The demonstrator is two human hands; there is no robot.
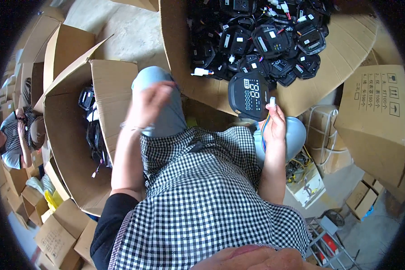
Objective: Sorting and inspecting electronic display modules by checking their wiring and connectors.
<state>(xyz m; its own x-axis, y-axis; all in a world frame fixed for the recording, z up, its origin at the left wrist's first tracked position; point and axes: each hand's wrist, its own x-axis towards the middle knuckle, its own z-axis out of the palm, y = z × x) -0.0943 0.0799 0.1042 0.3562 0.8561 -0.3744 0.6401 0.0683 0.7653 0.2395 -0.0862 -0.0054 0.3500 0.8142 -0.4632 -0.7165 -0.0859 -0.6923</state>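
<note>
My right hand (274,127) is closed round the white plug (272,102) and thin coloured wires (265,132) of a black digital instrument panel (245,96). That panel is tilted up just beyond the fingers, its face showing white segments and small icons; whether the palm also bears it is hidden. Over my left knee, my left hand (149,102) is smeared by motion, and nothing can be made out in it. Many similar black panels (271,39) with wires and white plugs lie heaped in the large carton (346,42) in front of me.
On my left stands an open carton (72,148) with more black panels (93,135) inside. A printed carton flap (369,108) rises at the right, near a white metal frame (321,130). Another person (21,130) sits at the far left among stacked boxes.
</note>
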